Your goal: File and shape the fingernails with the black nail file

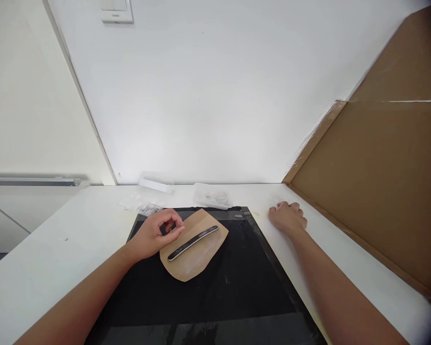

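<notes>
My left hand (158,235) is over the left edge of a brown paper piece (196,266), thumb and forefinger pinched together at their tips; whatever is between them is too small to make out. A dark, slightly curved nail file (193,243) lies diagonally on the paper, just right of those fingertips. The paper rests on a black mat (237,278). To the right of the mat, my right hand (288,216) is on the white table with its fingers curled down over a bit of clear plastic. What the fingers hold is hidden.
Behind the mat stands a clear tray (212,196) with small pieces in it. A clear lid (156,183) and a printed plastic packet (149,209) lie at the back left. Cardboard (377,158) leans along the right side, and a white wall (201,96) closes the back.
</notes>
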Available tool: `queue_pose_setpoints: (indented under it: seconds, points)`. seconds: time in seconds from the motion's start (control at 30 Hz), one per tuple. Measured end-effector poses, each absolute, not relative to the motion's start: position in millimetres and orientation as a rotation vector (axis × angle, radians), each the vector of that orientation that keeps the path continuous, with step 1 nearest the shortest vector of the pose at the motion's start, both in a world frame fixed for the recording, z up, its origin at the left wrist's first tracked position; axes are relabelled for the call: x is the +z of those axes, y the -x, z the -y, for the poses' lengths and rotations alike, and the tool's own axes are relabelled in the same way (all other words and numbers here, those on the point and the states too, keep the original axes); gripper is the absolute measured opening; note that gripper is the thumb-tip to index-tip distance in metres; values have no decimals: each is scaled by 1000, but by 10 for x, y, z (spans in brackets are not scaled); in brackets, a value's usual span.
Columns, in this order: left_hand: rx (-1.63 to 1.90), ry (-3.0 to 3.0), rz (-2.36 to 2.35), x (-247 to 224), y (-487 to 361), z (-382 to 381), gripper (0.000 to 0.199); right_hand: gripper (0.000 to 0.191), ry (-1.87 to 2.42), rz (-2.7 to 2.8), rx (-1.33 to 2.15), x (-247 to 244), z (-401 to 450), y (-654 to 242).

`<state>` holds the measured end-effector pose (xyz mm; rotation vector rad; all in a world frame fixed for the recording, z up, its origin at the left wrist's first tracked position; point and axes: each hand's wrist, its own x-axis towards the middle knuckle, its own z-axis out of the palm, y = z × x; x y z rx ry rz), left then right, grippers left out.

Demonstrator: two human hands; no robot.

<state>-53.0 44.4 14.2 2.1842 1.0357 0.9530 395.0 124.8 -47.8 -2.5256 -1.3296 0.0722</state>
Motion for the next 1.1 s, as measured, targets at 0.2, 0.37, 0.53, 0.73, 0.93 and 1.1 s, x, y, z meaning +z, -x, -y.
queue_pose_setpoints:
  seconds: [0.2, 0.37, 0.53, 0.73, 0.93, 1.1]
  points:
    - [950, -2281, -963, 91, 496, -430, 13, 64, 2527, 1348, 63, -477, -1246, -3943]
    - [976, -2323, -913, 24, 499, -451, 16, 62, 2533, 1334, 43, -455, -1237, -3933]
    - [965, -2352, -918, -18, 499, -462, 19, 60, 2529, 1267, -38, -397, -1218, -3935]
    - [955, -2360, -944, 14, 481, -447, 22, 44, 2328, 1338, -41, -278, -1179, -3883]
    - [901, -2370, -976, 57, 438, -398, 26, 48, 1880, 1561, 55, -88, -1067, -3435]
    - [892, -2384, -997, 58, 387, -336, 21, 38, 1342, 1844, 364, -11, -814, -2821]
